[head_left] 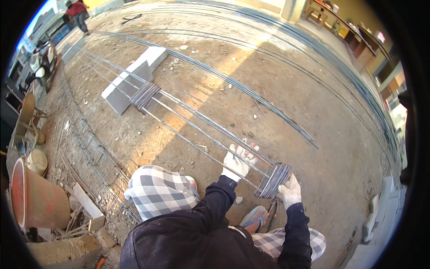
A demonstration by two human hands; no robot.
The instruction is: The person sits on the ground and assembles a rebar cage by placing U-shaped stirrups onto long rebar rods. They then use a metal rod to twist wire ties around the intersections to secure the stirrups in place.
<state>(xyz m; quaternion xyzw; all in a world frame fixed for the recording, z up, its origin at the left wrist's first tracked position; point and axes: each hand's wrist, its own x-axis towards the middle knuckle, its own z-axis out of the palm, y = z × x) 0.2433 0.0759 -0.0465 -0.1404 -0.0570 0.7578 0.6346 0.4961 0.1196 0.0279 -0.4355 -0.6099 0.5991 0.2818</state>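
1. One reddish bucket (42, 199) stands at left; pale blocks (118, 98) lie under steel bars (215, 127).
2. Two ring bundles (145, 95) surround these bars.
3. Right hand (291, 190) holds nearer bundle (275, 180); left hand (235, 163) touches bars, its grip I cannot tell.

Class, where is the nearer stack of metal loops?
In the head view, the nearer stack of metal loops is right of and below centre, at the near ends of long bars, against the right hand.

Open dirt (345, 179) rightward, bars (207, 121) blocking leftward, stirrup bundle (275, 180) against right hand (292, 191)
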